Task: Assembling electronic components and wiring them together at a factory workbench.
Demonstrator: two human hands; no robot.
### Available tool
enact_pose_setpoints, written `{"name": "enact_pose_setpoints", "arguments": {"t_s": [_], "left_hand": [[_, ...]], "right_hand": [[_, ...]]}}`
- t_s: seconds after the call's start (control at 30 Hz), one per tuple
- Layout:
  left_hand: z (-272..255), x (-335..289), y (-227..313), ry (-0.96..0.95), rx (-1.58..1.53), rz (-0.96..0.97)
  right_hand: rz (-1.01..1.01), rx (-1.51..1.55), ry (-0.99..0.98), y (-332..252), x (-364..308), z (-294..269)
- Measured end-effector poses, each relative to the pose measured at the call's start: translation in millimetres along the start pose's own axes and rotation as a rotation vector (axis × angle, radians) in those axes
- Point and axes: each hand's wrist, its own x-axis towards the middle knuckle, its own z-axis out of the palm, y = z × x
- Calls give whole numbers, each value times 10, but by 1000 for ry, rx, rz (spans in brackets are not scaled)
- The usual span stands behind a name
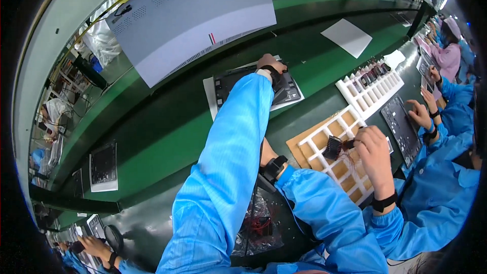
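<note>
My left arm stretches forward over the green conveyor. At its end my left hand (271,64) is closed, its fingers curled over the far edge of a flat black casing (232,81) like a laptop cover, which lies on a white sheet. My right hand (267,152) is lower down, beside the left sleeve. That sleeve hides its fingers, so what it holds or touches does not show. Below the right wrist, a clear plastic bag (274,241) with thin red wires and a black part lies on the bench.
A co-worker's hand (374,155) at right holds a small black part with wires over a white divided tray (303,145). Another white tray (350,94) carries dark parts. A second black casing (401,127) lies near more co-workers. A large grey monitor back (198,20) stands front left.
</note>
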Motion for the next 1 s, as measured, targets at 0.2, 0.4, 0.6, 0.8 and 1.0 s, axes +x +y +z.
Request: {"name": "enact_pose_setpoints", "arguments": {"t_s": [0.2,0.4,0.6,0.8,1.0], "left_hand": [[-100,174,-283,12,63,18],[70,105,-117,-14,22,-37],[-148,82,-333,26,38,-109],[-102,-263,-207,203,71,-91],[-15,-202,-234,150,-7,-122]], "right_hand": [[40,73,-69,-83,13,141],[29,57,-2,4,-37,-25],[-40,-42,-48,-47,-12,110],[-48,26,-60,292,28,59],[-112,-69,-30,217,9,-27]]}}
